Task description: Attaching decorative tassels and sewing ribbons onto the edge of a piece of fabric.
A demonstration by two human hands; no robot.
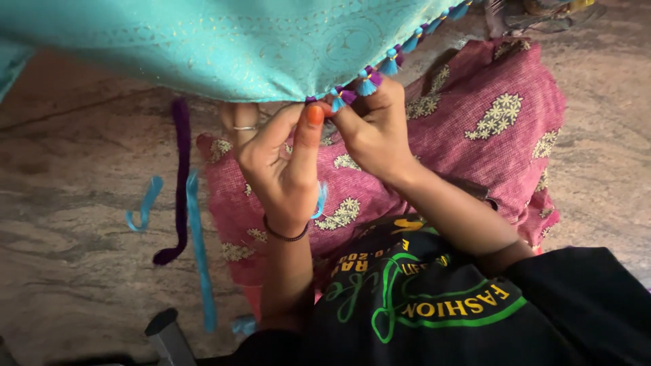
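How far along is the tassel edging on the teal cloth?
Done: teal-and-purple tassels line the teal cloth hem to the right of the hands. In hand: left hand and right hand pinch the hem at the newest tassel. Left: hem beyond them bare; thread strands unused.

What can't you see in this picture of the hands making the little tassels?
Head view:
- Fingertips of the left hand and right hand: tucked under the turquoise cloth.
- Any needle or thread: too small to tell.
- Tassel row: cut off by the top edge.
- Purple thread bundle: its top hidden by the cloth.
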